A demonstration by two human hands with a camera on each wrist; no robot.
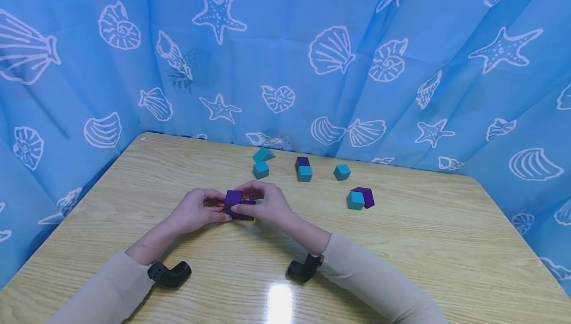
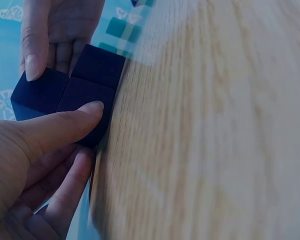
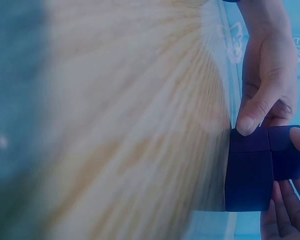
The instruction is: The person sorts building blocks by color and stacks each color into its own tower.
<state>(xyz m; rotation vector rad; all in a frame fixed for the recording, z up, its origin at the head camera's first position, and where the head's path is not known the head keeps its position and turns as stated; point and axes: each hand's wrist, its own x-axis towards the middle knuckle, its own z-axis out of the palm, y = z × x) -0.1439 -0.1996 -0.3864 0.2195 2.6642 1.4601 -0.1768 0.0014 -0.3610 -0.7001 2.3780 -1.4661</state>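
Observation:
Both hands meet at a small stack of dark purple blocks on the table, left of the middle in the head view. A purple cube sits on top of the purple lower layer, at its left end. My left hand grips the lower layer, its thumb on the near side in the left wrist view. From the other side, my right hand pinches the upper cube, thumb on its near face. Fingers hide parts of the stack; whether the lower layer is one block or two is unclear.
Behind the hands lie a teal wedge and a teal cube. Further right are a purple block behind a teal cube, a lone teal cube, and another teal cube against a purple block. A blue curtain hangs behind the table.

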